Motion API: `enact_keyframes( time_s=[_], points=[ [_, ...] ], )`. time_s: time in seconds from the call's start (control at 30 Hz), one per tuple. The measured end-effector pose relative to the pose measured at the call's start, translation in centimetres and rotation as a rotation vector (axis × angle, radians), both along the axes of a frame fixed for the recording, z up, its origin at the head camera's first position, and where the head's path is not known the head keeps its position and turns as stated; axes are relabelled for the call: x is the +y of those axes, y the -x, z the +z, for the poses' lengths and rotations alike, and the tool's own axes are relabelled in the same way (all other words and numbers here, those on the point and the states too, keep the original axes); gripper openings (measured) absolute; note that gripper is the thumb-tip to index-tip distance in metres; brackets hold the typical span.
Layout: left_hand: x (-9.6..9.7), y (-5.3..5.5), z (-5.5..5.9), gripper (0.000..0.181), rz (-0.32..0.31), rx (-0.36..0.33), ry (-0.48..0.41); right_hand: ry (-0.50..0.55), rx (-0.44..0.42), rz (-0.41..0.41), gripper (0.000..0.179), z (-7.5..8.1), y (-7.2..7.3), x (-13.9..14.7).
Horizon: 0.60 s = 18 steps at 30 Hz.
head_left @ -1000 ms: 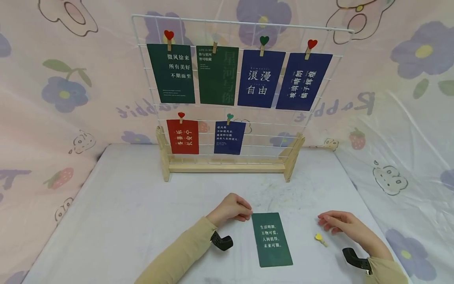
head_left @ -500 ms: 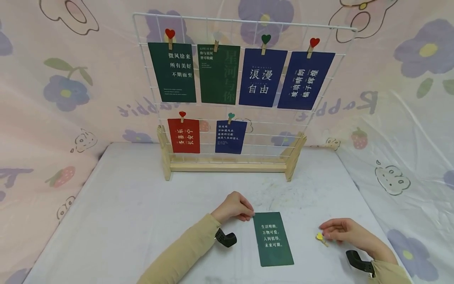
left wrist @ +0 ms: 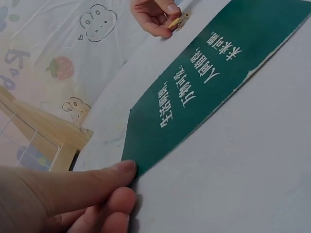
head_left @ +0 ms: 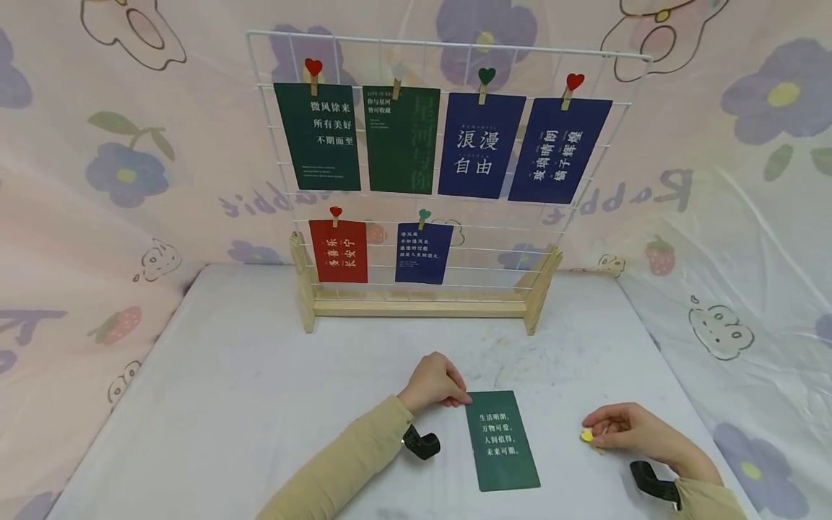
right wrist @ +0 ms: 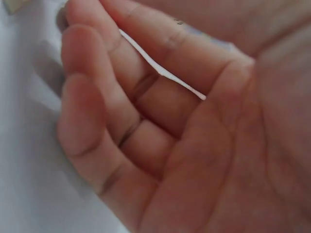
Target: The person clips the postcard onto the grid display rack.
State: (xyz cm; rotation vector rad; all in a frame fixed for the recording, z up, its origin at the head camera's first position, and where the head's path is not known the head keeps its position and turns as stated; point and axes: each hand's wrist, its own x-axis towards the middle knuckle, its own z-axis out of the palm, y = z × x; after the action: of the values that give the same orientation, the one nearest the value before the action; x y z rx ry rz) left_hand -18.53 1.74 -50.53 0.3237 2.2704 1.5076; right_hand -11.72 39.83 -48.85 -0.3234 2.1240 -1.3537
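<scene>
A green card (head_left: 503,440) with white lettering lies on the white tabletop. My left hand (head_left: 437,381) pinches its upper left corner; in the left wrist view the thumb (left wrist: 124,170) lies over that corner with the fingers curled below. To the right of the card, my right hand (head_left: 633,432) has thumb and forefinger on a small wooden clothespin with a yellow heart (head_left: 587,435), partly hidden by the fingers. The left wrist view also shows the yellow clothespin (left wrist: 177,22) between those fingertips. Mostly curled fingers and palm (right wrist: 194,145) fill the right wrist view.
Behind the hands stands a white wire grid rack (head_left: 448,45) on a wooden base (head_left: 416,309). Heart clothespins hold several cards on it in two rows, among them a red card (head_left: 339,271) and a small blue card (head_left: 416,271). A patterned cloth (head_left: 195,217) hangs behind.
My right hand has come down onto the yellow clothespin, closing thumb and forefinger on it. The left hand stays at the card's corner, its grip slightly further over the edge.
</scene>
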Motion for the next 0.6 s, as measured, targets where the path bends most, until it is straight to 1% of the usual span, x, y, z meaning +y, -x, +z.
enact_keyframes(
  time_s=[0.13, 0.3, 0.47, 0.6],
  points=[
    [0.05, -0.03, 0.18, 0.015, -0.003, -0.019, 0.002, -0.052, 0.023, -0.018, 0.030, -0.07, 0.10, -0.38],
    [-0.15, 0.12, 0.66, 0.013, 0.006, -0.086, -0.018, -0.070, 0.036, -0.027, 0.028, -0.09, 0.31, -0.51],
    [-0.31, 0.13, 0.99, 0.013, 0.010, -0.116, -0.030, -0.030, 0.003, -0.031, 0.027, -0.11, 0.35, -0.53],
    [-0.37, 0.01, 1.03, 0.013, 0.010, -0.119, -0.022, -0.009, 0.003, -0.021, 0.027, -0.06, 0.20, -0.66]
  ],
)
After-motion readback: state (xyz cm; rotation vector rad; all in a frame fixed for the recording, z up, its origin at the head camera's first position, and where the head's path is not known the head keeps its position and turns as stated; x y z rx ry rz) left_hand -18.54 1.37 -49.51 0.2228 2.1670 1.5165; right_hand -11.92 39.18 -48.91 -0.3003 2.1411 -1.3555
